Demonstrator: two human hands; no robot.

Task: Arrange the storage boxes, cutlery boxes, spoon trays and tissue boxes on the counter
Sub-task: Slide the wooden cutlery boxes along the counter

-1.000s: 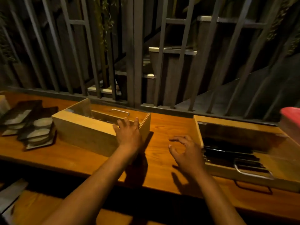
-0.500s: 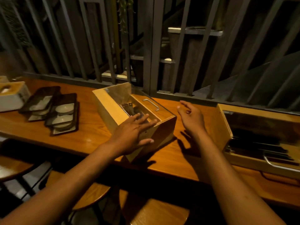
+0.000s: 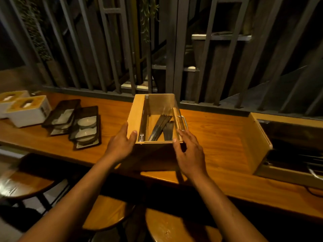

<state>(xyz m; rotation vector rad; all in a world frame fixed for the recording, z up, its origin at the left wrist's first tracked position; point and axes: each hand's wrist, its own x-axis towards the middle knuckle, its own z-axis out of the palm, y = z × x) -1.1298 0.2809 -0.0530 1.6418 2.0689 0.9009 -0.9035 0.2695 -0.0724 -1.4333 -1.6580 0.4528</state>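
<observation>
A light wooden cutlery box (image 3: 138, 109) with a clear lid and metal handle stands lengthwise on the wooden counter (image 3: 215, 137), cutlery visible inside. My left hand (image 3: 120, 144) grips its near left corner, thumb on the rim. My right hand (image 3: 188, 151) holds its near right corner. A second, larger cutlery box (image 3: 258, 145) sits at the right edge. Two dark spoon trays (image 3: 87, 126) holding white spoons lie to the left. Two white tissue boxes (image 3: 29, 110) with yellow tops stand at the far left.
A grille of dark metal bars (image 3: 171, 49) runs along the counter's far edge. Round wooden stools (image 3: 174, 226) stand below the near edge, one at the left (image 3: 22, 184). Bare counter lies between the two cutlery boxes.
The cutlery box has turned from lying crosswise to pointing away from me. My right hand came from the counter onto its right corner, and my left hand shifted to the left corner.
</observation>
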